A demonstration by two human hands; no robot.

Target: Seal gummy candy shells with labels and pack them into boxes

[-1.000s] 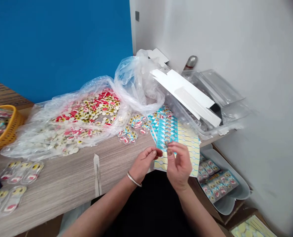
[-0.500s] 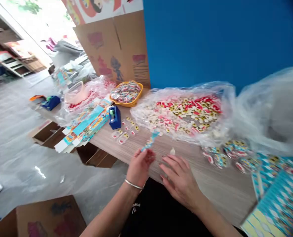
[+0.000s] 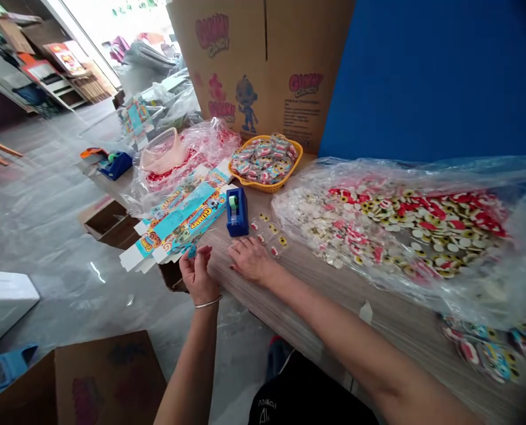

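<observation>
My left hand (image 3: 196, 274) is raised just off the table edge, pinching a small blue printed strip (image 3: 192, 252) between its fingertips. My right hand (image 3: 249, 260) rests palm down on the wooden tabletop (image 3: 316, 283) and holds nothing. Its fingertips lie close to a few clear packets of eye-patterned candy (image 3: 267, 233) and a blue tape dispenser (image 3: 237, 212). Flat printed blue Gummy cartons (image 3: 183, 221) lie just beyond my left hand. To the right, a clear plastic bag (image 3: 404, 227) holds many loose red, yellow and white pieces.
A yellow basket of candy packets (image 3: 265, 165) stands beside a large Gummy Candy cardboard carton (image 3: 263, 65). Further along are a pink basket (image 3: 163, 151) and a second tape dispenser (image 3: 114, 166). An open cardboard box (image 3: 107, 383) sits below the table edge, on plastic-covered floor.
My view has swung left along the table, away from the white wall. My right hand has come down flat on the table, and the blue strip in my left hand now looks smaller.
</observation>
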